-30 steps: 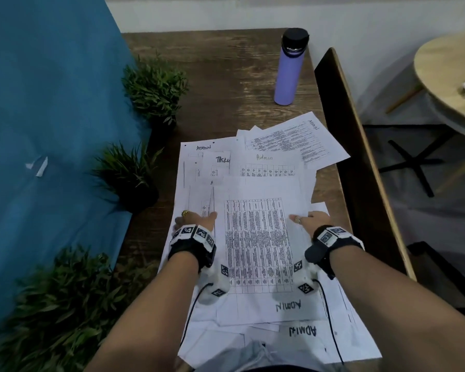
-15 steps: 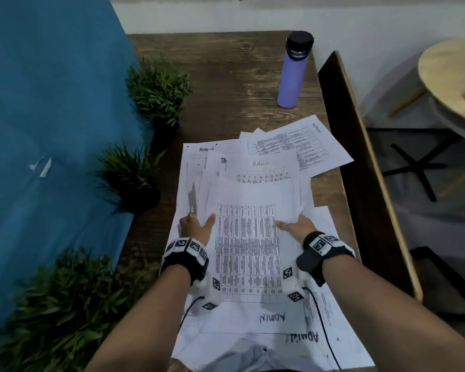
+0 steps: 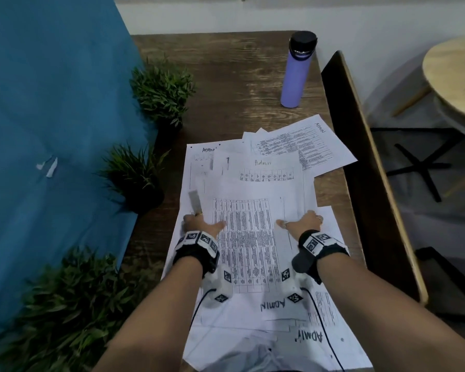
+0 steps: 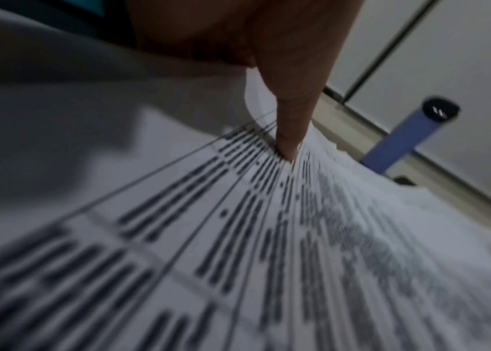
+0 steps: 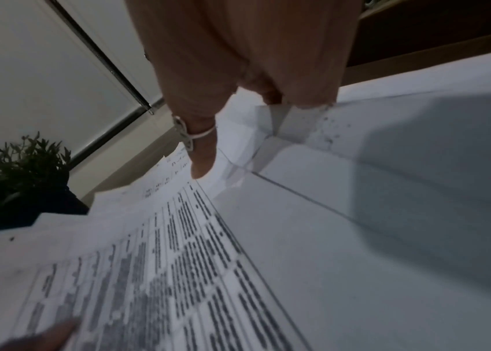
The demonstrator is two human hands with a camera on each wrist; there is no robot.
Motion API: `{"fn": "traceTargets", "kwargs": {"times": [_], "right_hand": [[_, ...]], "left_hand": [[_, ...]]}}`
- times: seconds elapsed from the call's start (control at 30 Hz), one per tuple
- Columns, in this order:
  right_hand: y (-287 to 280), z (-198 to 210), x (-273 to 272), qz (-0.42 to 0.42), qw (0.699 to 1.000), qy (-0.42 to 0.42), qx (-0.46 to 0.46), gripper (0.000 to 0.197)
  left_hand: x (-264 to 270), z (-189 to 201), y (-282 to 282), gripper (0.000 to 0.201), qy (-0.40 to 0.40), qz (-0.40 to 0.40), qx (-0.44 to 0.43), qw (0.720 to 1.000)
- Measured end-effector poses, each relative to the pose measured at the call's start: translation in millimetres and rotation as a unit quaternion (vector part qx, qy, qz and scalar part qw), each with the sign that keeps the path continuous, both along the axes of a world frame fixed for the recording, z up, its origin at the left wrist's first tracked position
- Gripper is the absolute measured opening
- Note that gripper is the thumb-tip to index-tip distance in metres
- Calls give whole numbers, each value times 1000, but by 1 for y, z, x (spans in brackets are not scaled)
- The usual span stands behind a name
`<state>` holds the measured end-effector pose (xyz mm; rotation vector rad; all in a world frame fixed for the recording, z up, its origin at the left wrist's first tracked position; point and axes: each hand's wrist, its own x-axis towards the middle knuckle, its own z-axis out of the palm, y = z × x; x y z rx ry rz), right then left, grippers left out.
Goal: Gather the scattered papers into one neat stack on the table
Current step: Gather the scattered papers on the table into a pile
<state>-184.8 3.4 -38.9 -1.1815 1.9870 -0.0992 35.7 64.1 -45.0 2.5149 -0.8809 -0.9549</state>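
A purple bottle (image 3: 297,69) and potted plants (image 3: 145,146) flank the counter (image 3: 239,76). Printed papers (image 3: 253,237) overlap, askew. Both hands' fingers (image 3: 218,225) grip the top sheet's sides, thumbs on top.

The papers (image 3: 255,232) at the centre of the frame are thin matt white sheets, printed in black and marked in dark ink. They lie on a table (image 3: 226,76) of dark wood with a coarse, streaky grain. At upper right the bottle (image 3: 297,69) has a smooth lilac satin body and a matt black cap. Along the left hangs a matt blue cloth (image 3: 51,116), and the plants (image 3: 161,89) beside it look plastic.
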Motion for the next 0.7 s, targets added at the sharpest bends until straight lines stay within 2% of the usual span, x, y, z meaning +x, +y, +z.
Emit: {"fn": "traceTargets", "kwargs": {"times": [0.07,0.17,0.2,0.3,0.33,0.47,0.53,0.6,0.7], "right_hand": [[-4,-1,3,-21,999,-33,25,100],[-4,0,4,-13,995,-74,60,84],[-2,0,3,-14,996,-67,54,79],[5,5,3,20,997,53,50,67],[7,5,4,22,997,66,43,65],[8,-1,12,-54,998,-33,9,70],[10,-1,14,-87,995,-58,-2,78],[13,-3,12,-82,993,-83,4,81],[20,-1,13,-31,992,-112,52,83]], "left_hand": [[-4,-5,9,70,-49,7,36,998],[-6,-8,15,72,-35,37,56,997],[-4,-8,16,72,-36,34,50,998],[3,-4,18,68,-62,16,10,998],[5,-2,19,66,-71,3,8,997],[14,3,18,75,-109,-40,55,992],[15,1,16,72,-136,-61,49,988],[14,-2,16,60,-133,-55,10,990],[12,-2,16,48,-138,-31,-33,989]]}}
